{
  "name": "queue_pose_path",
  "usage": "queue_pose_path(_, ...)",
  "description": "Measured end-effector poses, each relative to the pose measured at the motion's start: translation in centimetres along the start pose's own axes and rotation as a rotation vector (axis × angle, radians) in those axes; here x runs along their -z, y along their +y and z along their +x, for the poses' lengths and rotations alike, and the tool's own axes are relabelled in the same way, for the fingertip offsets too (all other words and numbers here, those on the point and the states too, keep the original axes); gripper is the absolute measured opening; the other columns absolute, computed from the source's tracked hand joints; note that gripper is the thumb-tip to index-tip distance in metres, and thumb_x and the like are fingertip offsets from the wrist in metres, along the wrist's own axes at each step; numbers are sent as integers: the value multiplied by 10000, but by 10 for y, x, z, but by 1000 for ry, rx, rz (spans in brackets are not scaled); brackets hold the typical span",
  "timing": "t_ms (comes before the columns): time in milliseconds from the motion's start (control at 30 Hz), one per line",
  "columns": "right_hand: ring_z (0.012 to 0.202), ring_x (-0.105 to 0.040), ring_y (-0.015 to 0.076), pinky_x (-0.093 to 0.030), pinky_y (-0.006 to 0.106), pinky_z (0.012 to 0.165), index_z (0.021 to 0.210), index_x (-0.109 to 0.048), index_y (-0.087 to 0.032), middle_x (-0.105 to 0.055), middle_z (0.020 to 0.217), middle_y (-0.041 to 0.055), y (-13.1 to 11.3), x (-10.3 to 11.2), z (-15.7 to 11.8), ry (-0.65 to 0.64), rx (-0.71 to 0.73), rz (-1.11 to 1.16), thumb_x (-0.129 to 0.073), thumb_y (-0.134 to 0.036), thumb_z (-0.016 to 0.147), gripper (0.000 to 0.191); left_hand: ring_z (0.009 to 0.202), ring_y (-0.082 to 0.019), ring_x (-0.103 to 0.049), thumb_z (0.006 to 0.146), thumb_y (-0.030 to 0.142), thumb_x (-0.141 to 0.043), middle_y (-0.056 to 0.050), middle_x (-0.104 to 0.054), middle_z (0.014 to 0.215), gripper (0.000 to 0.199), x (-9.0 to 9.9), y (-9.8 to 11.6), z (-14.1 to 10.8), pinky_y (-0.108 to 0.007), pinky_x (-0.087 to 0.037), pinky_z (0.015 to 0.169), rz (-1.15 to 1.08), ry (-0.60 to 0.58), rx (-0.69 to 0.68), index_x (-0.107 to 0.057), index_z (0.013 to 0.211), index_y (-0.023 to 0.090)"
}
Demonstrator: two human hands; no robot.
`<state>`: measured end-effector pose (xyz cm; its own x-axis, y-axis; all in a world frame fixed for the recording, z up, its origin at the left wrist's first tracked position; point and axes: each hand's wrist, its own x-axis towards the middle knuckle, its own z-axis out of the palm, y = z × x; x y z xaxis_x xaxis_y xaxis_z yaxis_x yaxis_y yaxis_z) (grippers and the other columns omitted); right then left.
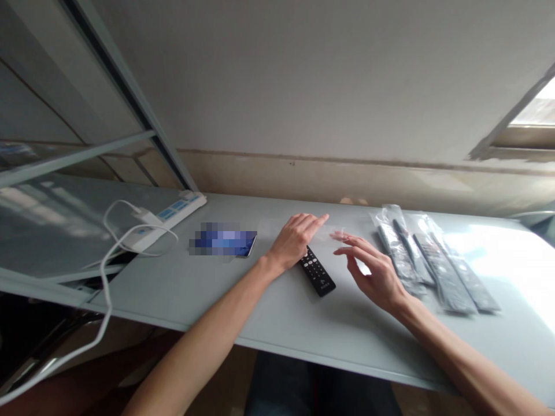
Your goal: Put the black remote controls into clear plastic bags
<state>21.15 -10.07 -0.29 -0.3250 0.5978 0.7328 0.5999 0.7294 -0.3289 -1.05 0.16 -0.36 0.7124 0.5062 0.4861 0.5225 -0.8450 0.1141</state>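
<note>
A black remote control point(318, 274) lies slanted on the grey table, its button side up and its lower end towards me. My left hand point(292, 240) is over its far end, fingers stretched forward to the right; the thumb is mostly hidden. Right of the remote, my right hand point(370, 268) hovers with its fingers apart and slightly bent. Between the two hands is a thin piece of clear plastic point(326, 233), close to the right fingertips. Whether either hand touches the plastic I cannot tell.
Several remotes in clear plastic bags point(437, 263) lie at the right. A phone point(243, 242) with a lit screen is left of my left hand. Farther left, a white power strip point(173, 216) has a charger and a white cable point(104, 277) that hangs over the table edge.
</note>
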Motion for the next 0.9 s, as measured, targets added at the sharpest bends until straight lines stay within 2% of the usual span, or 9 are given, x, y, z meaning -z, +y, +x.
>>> queue_pose_path(67, 1303, -717, 254, -618, 448, 1069, 1134, -655, -231, -756, 1360, 125, -2, -1, 0, -6, -57, 1, -506, -16, 978, 305, 1243, -250, -595, 914, -64, -387, -115, -679, 1285, 689, 1, 1, 0, -414, -478, 1114, 21, -32, 14, -458, 1571, 134)
queue_pose_path(133, 1260, -741, 246, -634, 423, 1032, 1198, -606, -231, -765, 1334, 134, -2, -2, 0, -7, -99, 3, -516, -54, 995, 284, 1213, -251, -589, 874, -88, -392, -111, -665, 1288, 734, 2, 2, 0, -398, -479, 1077, 37, -68, 9, -452, 1570, 138)
queue_pose_path(267, 1272, -737, 239, -625, 419, 1049, 1350, -553, -225, -750, 1370, 150, -1, -2, -2, -37, -125, 23, -501, -77, 1019, 366, 1178, -241, -575, 783, -128, -396, -91, -638, 1298, 881, 2, 3, 0, -360, -470, 1008, 46, -138, -52, -388, 1612, 169)
queue_pose_path(467, 1269, -742, 246, -630, 446, 1060, 1445, -595, -235, -762, 1369, 126, 4, -5, -6, -53, -138, 22, -499, -88, 1029, 452, 1173, -249, -554, 738, -120, -440, -94, -620, 1313, 959, 4, 4, 0, -368, -450, 1010, 62, -159, -67, -327, 1647, 163)
queue_pose_path(533, 1286, -733, 252, -628, 462, 1073, 1434, -642, -241, -770, 1358, 112, 5, -7, -6, -65, -104, 18, -500, -68, 1013, 478, 1163, -248, -560, 793, -109, -448, -94, -631, 1290, 879, 4, 4, 0, -366, -455, 1004, 68, -159, -67, -382, 1624, 169)
queue_pose_path(633, 1301, -724, 271, -629, 482, 1074, 1388, -697, -246, -785, 1324, 103, 7, -11, -6, -76, -56, -7, -505, -44, 979, 495, 1164, -251, -577, 937, -30, -466, -99, -659, 1254, 639, 5, 4, 2, -376, -469, 1010, 72, -149, -77, -506, 1540, 178)
queue_pose_path(700, 1262, -745, 270, -641, 466, 1049, 1365, -695, -237, -790, 1309, 106, 6, -11, -6, -69, -86, -15, -509, -54, 982, 464, 1177, -249, -590, 990, 13, -474, -103, -678, 1243, 519, 4, 4, 2, -383, -477, 1027, 72, -127, -76, -568, 1477, 169)
queue_pose_path(800, 1224, -763, 253, -647, 435, 1029, 1362, -645, -234, -781, 1319, 109, 3, -7, -6, -60, -172, 4, -514, -83, 1005, 409, 1210, -236, -603, 1026, 15, -446, -101, -702, 1234, 456, 2, 2, 2, -385, -481, 1065, 66, -82, -72, -606, 1429, 153)
queue_pose_path(900, 1310, -717, 253, -614, 455, 1089, 1353, -614, -234, -753, 1380, 120, -2, -4, -4, -54, -163, 65, -507, -79, 1012, 390, 1252, -228, -607, 1025, 2, -442, -96, -713, 1254, 472, 0, 1, 1, -389, -483, 1103, 50, -60, -81, -600, 1445, 148)
